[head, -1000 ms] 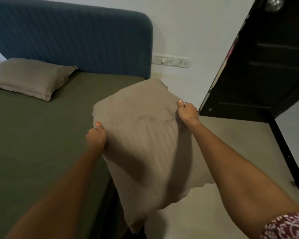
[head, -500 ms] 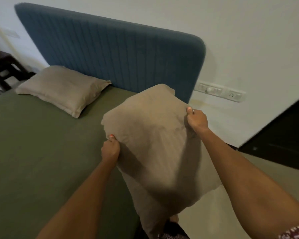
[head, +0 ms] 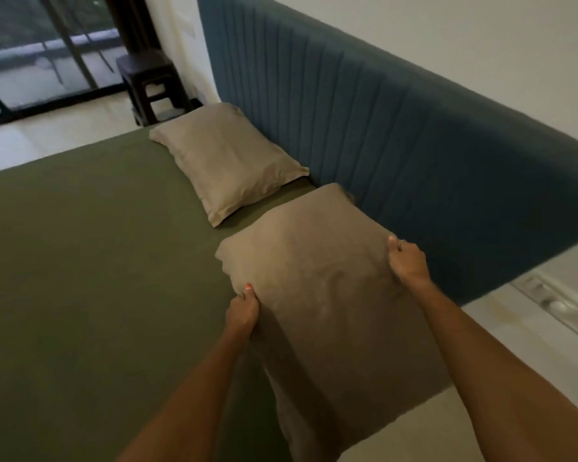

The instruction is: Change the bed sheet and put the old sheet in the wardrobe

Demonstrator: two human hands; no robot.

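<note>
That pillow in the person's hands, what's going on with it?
A person is holding a beige pillow by its two sides, left hand on one edge and right hand on the other, carrying it toward the head of the bed. A green sheet already covers the mattress, and a second pillow lies against the blue headboard. The held one looks headed for the free spot beside it.

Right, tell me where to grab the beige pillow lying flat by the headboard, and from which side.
Judging by its pose, take the flat beige pillow at its near short end, coming across the olive green sheet. The blue padded headboard seems to block its far side, and the near flange edge lies free for fingers to pinch.
</note>
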